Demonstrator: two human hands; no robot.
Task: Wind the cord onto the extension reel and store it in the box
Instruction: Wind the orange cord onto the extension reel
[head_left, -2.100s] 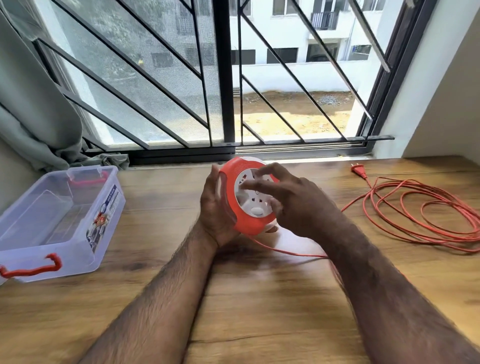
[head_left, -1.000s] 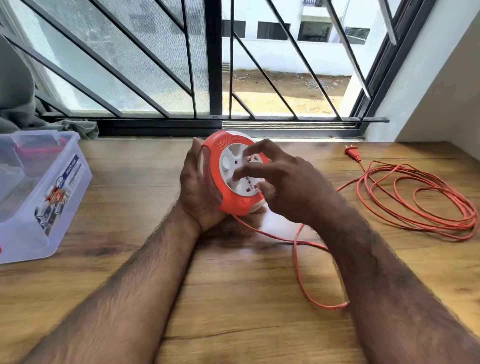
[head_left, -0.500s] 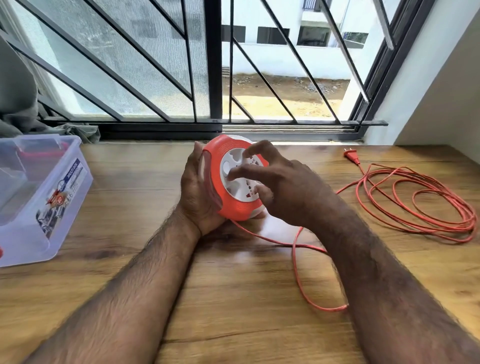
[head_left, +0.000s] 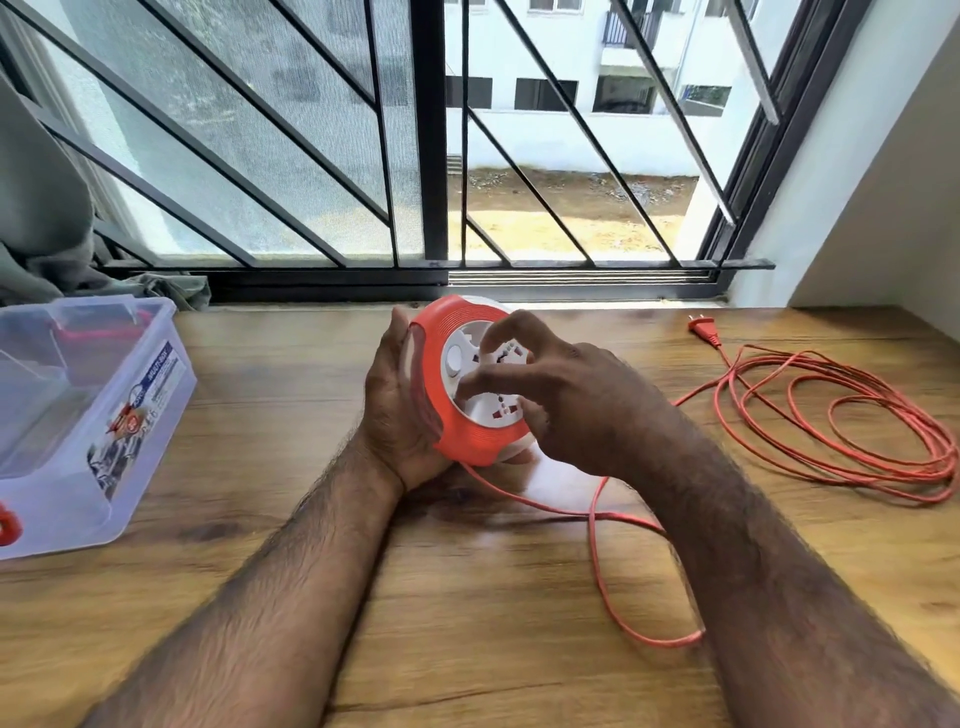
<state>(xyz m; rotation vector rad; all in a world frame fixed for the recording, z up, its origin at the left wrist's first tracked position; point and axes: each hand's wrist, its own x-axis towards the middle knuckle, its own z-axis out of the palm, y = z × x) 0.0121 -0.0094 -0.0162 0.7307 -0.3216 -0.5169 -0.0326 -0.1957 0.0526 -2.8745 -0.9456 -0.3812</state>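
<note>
On the wooden bench (head_left: 467, 597), a thin orange cord (head_left: 602, 561) loops near, running right into loose coils. Mid-bench, the left hand (head_left: 395, 410) grips the round orange-and-white extension reel (head_left: 467, 384) upright; the right hand (head_left: 576, 400) curls fingers (head_left: 498, 332) on its socket face. A clear plastic box (head_left: 78, 415) sits left.

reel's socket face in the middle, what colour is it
White, ringed by the orange reel body; the socket face shows best in the head view.

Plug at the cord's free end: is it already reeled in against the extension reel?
No. The plug lies on the table near the window, well right of the reel, with loose cord between.
</note>
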